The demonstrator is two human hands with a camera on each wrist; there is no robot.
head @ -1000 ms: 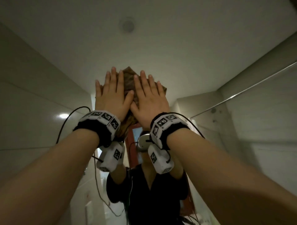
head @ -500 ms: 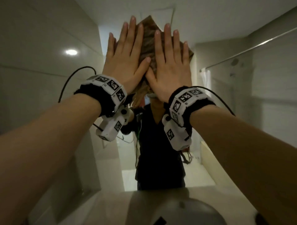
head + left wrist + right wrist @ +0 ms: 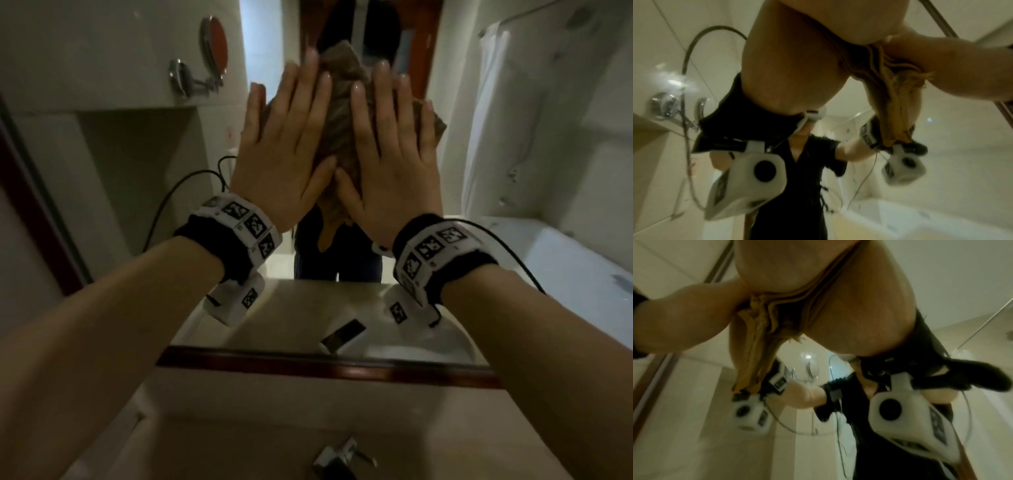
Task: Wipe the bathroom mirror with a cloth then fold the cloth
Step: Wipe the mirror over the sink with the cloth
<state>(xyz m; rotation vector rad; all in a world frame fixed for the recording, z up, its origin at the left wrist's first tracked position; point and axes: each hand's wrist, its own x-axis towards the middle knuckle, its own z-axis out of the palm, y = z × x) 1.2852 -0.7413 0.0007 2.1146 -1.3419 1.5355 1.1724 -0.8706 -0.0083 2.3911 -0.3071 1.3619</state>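
Note:
A crumpled brown cloth point(image 3: 342, 113) lies against the glass of the bathroom mirror point(image 3: 513, 164), which has a dark red-brown frame point(image 3: 308, 363). My left hand point(image 3: 287, 137) and right hand point(image 3: 394, 140) sit side by side on the cloth, palms flat, fingers straight and pointing up, thumbs almost touching. Most of the cloth is hidden under the palms. A loose end hangs below them. In the left wrist view the cloth point(image 3: 894, 91) bunches between the two palms. In the right wrist view the cloth point(image 3: 760, 324) hangs down the glass.
A chrome faucet point(image 3: 342, 455) stands on the beige counter point(image 3: 239, 428) below the mirror's lower edge. The glass reflects a round wall-mounted mirror point(image 3: 214, 48), a dark flat rectangle point(image 3: 342, 335) on the counter, a white bathtub point(image 3: 548, 260) and the person's dark clothing.
Both hands have slid the cloth down the glass from near the top to the middle. The view has tilted down, so the mirror's lower frame and the faucet show.

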